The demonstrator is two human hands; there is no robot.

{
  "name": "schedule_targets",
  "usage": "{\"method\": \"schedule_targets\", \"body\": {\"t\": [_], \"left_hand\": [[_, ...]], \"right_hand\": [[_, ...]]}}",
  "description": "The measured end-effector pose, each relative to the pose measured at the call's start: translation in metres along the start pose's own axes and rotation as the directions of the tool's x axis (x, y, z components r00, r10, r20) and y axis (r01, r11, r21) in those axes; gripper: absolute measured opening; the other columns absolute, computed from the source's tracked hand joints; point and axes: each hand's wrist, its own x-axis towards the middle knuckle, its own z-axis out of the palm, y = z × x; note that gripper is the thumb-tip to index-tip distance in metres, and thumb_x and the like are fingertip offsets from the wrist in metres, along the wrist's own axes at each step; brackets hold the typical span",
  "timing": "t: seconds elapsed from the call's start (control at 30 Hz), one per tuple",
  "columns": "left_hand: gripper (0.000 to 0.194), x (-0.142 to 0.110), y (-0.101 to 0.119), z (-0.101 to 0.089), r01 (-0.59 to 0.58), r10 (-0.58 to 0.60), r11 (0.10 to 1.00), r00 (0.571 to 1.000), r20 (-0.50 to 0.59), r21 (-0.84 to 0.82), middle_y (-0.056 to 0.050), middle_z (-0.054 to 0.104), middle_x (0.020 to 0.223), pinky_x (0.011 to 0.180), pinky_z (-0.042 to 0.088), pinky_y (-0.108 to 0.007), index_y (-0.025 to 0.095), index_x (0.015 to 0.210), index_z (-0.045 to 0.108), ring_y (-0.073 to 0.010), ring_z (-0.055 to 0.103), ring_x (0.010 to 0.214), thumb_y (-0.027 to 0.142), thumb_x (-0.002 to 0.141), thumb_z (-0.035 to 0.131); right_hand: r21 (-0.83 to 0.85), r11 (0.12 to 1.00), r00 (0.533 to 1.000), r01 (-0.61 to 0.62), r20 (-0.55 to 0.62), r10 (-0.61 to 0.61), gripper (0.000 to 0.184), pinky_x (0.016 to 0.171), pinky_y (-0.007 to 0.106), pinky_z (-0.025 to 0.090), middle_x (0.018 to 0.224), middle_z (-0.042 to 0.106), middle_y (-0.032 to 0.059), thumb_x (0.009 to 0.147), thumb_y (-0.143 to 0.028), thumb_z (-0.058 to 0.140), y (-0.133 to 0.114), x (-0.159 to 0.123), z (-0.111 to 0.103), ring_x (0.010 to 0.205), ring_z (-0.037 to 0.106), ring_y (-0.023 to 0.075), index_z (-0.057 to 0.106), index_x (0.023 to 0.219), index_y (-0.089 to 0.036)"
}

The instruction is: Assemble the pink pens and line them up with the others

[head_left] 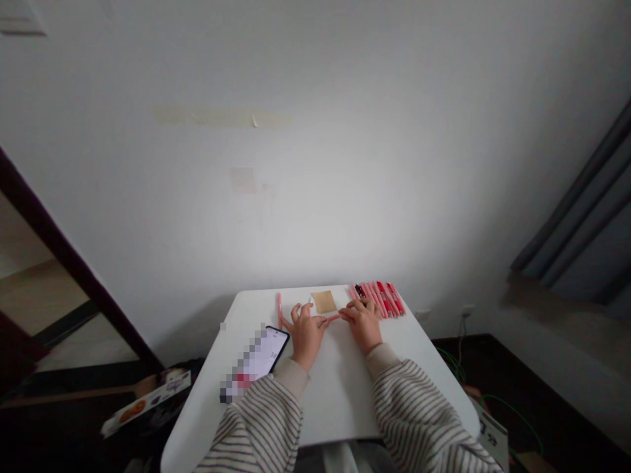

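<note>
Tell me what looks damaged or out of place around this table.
The white wall looks marked: a long yellowish strip, perhaps old tape residue, has a small pale flake on it, and a faint pinkish square patch shows below. On the white table, nothing visible looks spilled or broken.

Pixelation masks part of the phone (271, 351); its screen text is too small to read. The left hand (306, 335) and right hand (363, 323) hide the ends of a pink pen (334, 318). Picture edges crop both striped sleeves (263, 420) and the gray curtain (582, 230).
</note>
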Motion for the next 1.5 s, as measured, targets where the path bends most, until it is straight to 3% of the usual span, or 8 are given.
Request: {"method": "schedule_targets", "body": {"t": [0.47, 1.1, 1.5], "left_hand": [[0.014, 0.002, 0.003, -0.003, 0.026, -0.025, 0.999, 0.999, 0.035, -0.029, -0.004, 0.056, 0.127, 0.105, 0.010, -0.068, 0.031, 0.082, 0.074, -0.0323, 0.033, 0.126, 0.039, 0.077, 0.064], [0.014, 0.002, 0.003, 0.000, 0.011, -0.008, 1.000, 0.995, -0.099, 0.027, -0.005, 0.060, 0.119, 0.105, 0.014, -0.066, 0.026, 0.077, 0.073, -0.0290, 0.040, 0.119, 0.034, 0.078, 0.061], [0.019, -0.002, 0.012, 0.001, -0.008, 0.011, 0.997, 0.999, -0.043, 0.072, -0.006, 0.056, 0.126, 0.103, 0.015, -0.072, 0.024, 0.074, 0.071, -0.0306, 0.036, 0.124, 0.030, 0.081, 0.055]], "right_hand": [[0.042, 0.999, 1.000, -0.008, -0.007, 0.008, 0.013, 0.088, 0.038, 0.024, 0.099, 0.068, -0.0005, 0.083, -0.031, 0.066, 0.000, 0.000, 0.000, 0.107, 0.040, 0.0232, 0.073, 0.091, -0.037], [0.105, 0.985, 0.981, -0.137, -0.123, 0.149, 0.018, 0.090, 0.039, 0.021, 0.094, 0.070, 0.0002, 0.089, -0.035, 0.057, 0.009, 0.001, 0.002, 0.100, 0.042, 0.0231, 0.075, 0.088, -0.033], [0.080, 0.981, 0.976, -0.177, -0.117, 0.186, 0.018, 0.087, 0.036, 0.022, 0.095, 0.070, 0.0009, 0.089, -0.034, 0.057, 0.010, 0.001, 0.005, 0.102, 0.042, 0.0225, 0.074, 0.089, -0.032]]}}
